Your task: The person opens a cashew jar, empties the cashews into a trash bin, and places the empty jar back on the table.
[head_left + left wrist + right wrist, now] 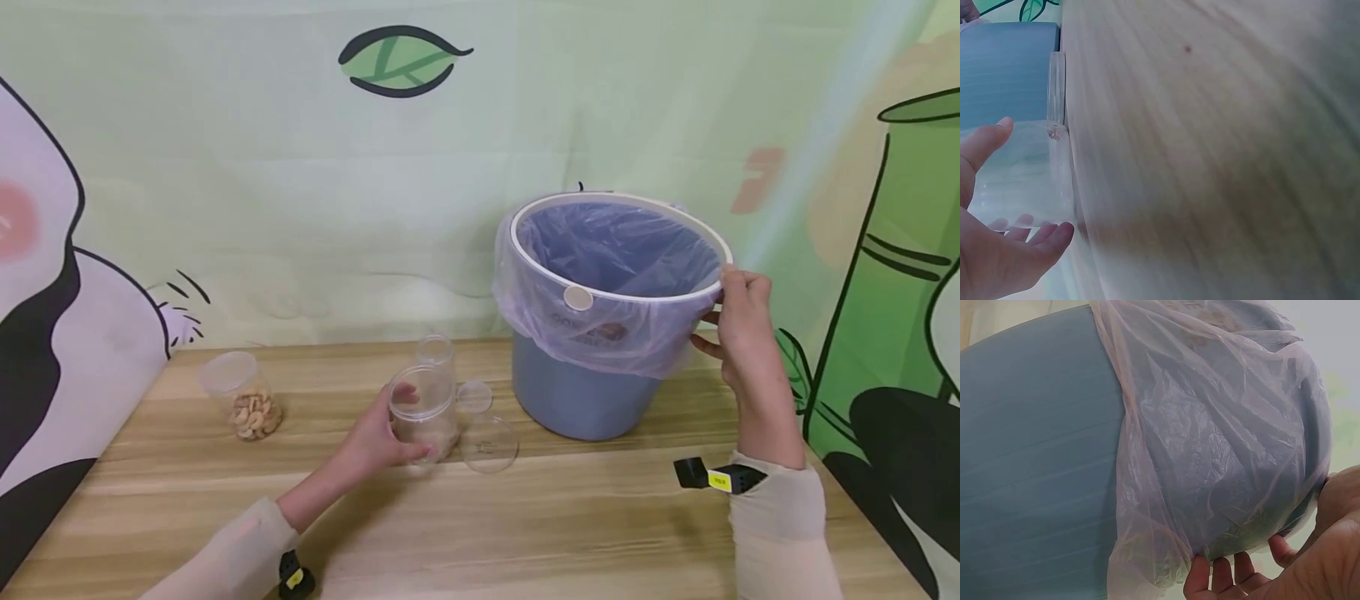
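My left hand (375, 435) grips a clear, lidless plastic jar (424, 421), thumb on the near side and fingers round the far side. In the left wrist view the jar (1019, 178) stands with its base at the tabletop. My right hand (744, 327) holds the right rim of a blue trash bin (581, 402), thumb on top and fingers below. A thin, pinkish translucent trash bag (525, 312) lines the bin and folds over its outside. In the right wrist view, my fingertips (1222, 573) touch the bag (1210, 444) on the bin's side.
A large round clear lid (490, 444) and a smaller lid (475, 397) lie between jar and bin. Behind the gripped jar stands a narrower clear container (435, 350). A capped jar of cashews (255, 412) sits at the left. A printed cloth (262, 167) hangs behind the wooden table (480, 533).
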A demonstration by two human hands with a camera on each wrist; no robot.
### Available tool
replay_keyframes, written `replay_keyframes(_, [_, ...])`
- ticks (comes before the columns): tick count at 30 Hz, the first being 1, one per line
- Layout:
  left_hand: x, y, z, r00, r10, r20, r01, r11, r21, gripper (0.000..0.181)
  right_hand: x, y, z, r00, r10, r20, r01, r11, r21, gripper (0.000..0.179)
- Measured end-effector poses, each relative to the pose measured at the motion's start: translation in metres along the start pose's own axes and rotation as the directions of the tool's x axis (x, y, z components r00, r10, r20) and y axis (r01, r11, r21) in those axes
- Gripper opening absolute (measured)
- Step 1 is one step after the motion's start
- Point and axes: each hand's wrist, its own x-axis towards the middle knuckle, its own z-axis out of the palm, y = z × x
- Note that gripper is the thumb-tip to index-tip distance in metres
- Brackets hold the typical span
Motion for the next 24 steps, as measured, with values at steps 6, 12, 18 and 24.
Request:
replay_keyframes(6, [0.0021,-0.0021,0.0008,1.0,0.001,0.008,-0.001,1.0,0.002,0.086,0.0007,0.0007,-0.0002,1.0,0.007,0.006,-0.007,1.0,0.004,0.036])
replay_keyframes(12, [0.0022,-0.0039,0.0017,1.0,0.009,0.004,-0.009,1.0,-0.008,0.087,0.0012,-0.0019,0.002,1.0,0.007,0.001,-0.007,1.0,-0.011,0.03])
replay_keyframes(18, [0.003,-0.0006,0.001,0.999,0.032,0.033,-0.032,0.999,0.0,0.086,-0.0012,-0.0018,0.0005,1.0,0.012,-0.021,-0.012,1.0,-0.005,0.031])
replay_keyframes(24, [0.0029,0.0014,0.0023,0.999,0.033,0.025,-0.033,0.999,-0.001,0.085,-0.0034,0.0014,0.0037,0.996,-0.008,-0.09,0.012,0.999,0.041,0.028])
